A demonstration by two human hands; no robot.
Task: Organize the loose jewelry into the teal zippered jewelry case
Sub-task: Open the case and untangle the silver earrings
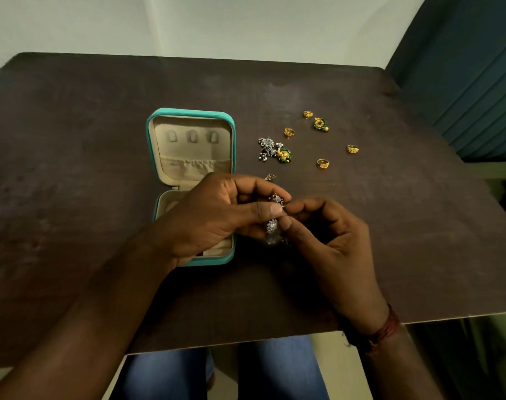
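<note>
The dark worktop (73, 168) carried everything, and its near edge was close under your wrists, so a piece that slipped could have fallen to your lap or the floor. The teal jewelry case (190, 111) lay open on it with the lid back, but your left hand (217, 215) covered a big part of the lower tray. I think a blind drop there could have landed in the wrong compartment. Both hands were pinching one silver dangling earring (272, 226) between them, the right hand (332, 235) at its lower side, just right of the case and above the worktop. Its small beads looked easy to snag or bend if you pulled. The other silver cluster (267, 148) touched a green and gold earring (285, 155), so lifting one might have dragged the other. The gold rings (322, 163) lay scattered, and a passing wrist could have knocked them.
</note>
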